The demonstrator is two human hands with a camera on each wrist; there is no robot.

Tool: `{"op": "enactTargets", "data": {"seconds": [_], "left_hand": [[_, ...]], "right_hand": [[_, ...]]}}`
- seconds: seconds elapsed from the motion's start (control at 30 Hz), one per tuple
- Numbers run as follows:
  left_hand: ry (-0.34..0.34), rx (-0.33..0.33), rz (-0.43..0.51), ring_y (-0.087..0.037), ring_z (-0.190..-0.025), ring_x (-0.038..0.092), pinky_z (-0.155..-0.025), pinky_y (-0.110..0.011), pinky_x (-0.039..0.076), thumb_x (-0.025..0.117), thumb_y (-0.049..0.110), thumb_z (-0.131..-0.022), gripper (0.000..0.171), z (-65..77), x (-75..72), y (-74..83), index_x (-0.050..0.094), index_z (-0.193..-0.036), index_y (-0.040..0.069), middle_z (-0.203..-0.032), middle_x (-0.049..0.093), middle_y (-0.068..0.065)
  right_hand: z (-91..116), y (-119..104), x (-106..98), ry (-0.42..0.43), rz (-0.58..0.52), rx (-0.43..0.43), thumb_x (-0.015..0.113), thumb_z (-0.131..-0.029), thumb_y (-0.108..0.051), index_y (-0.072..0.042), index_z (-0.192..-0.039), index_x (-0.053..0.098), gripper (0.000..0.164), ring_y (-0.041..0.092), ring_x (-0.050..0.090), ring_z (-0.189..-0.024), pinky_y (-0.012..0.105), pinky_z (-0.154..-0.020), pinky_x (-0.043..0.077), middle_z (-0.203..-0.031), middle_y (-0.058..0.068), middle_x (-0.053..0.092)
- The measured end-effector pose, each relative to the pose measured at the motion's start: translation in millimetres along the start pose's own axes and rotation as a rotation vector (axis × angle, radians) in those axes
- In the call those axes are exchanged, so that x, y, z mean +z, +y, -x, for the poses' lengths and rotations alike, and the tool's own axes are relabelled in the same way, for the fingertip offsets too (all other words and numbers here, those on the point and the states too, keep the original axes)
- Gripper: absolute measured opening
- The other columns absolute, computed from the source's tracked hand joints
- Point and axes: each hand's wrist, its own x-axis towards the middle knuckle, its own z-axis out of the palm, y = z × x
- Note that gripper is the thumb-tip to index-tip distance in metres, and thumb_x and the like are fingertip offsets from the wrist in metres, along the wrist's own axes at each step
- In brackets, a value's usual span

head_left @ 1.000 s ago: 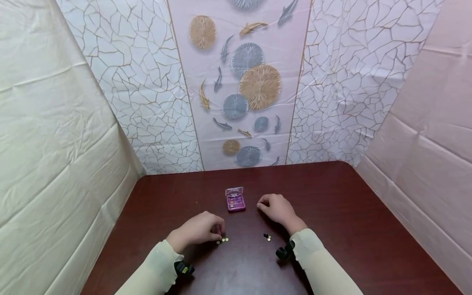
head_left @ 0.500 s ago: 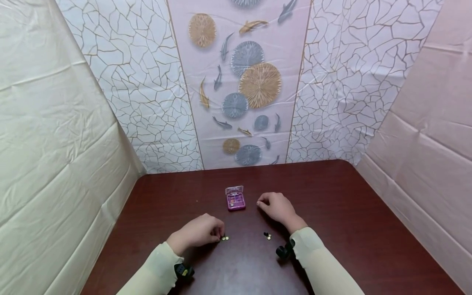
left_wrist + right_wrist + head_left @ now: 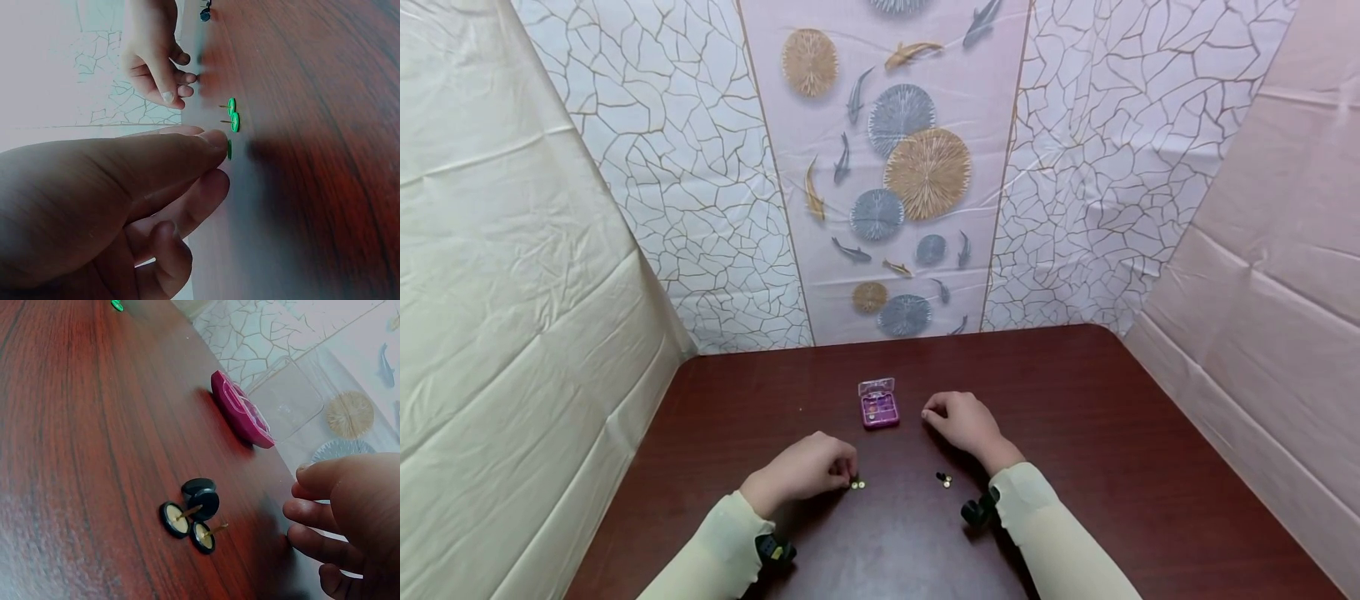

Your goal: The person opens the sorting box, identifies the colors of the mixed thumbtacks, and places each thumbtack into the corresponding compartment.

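My left hand point(image 3: 808, 468) pinches a green thumbtack point(image 3: 229, 150) between thumb and fingers, low over the table; its pin is hidden behind the fingertips. Just past the fingertips, two more green thumbtacks point(image 3: 234, 119) lie on their heads with pins up. My right hand point(image 3: 964, 425) rests on the table, fingers loosely curled and holding nothing. Nearer the body than that hand sits a small cluster of black thumbtacks point(image 3: 201, 537), some showing brass undersides and pins. Left of the right hand stands a small magenta compartment box point(image 3: 880, 411), its clear lid point(image 3: 289, 400) raised; small pieces lie in its left compartments.
The dark red-brown wooden table point(image 3: 1015, 375) ends at patterned cloth point(image 3: 902, 208) at the back. Pale cloth walls point(image 3: 550, 333) flank it on both sides. Each wrist carries a black camera point(image 3: 977, 510). A tiny speck lies left of the box.
The left thumb and fingers have taken hold of the nearest green thumbtack, which lay in view beside the other two. The right hand and the box stay where they were.
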Motion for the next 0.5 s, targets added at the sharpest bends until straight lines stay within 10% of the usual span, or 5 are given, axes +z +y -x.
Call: {"op": "enactTargets", "data": {"seconds": [0.5], "left_hand": [[0.168,-0.091,-0.026,0.003,-0.07,0.058,-0.064,-0.029,0.056,0.075,0.017,-0.084,0.008,-23.6,-8.8,-2.1,0.071,-0.089,0.022,-0.078,0.069,0.015]], "right_hand": [[-0.5,0.8,1.4,-0.004,0.007,-0.011,0.068,-0.09,-0.035,-0.033,-0.086,0.073,0.006,0.005,0.06,-0.075,0.043,-0.074,0.056,-0.085,-0.013,0.071]]}}
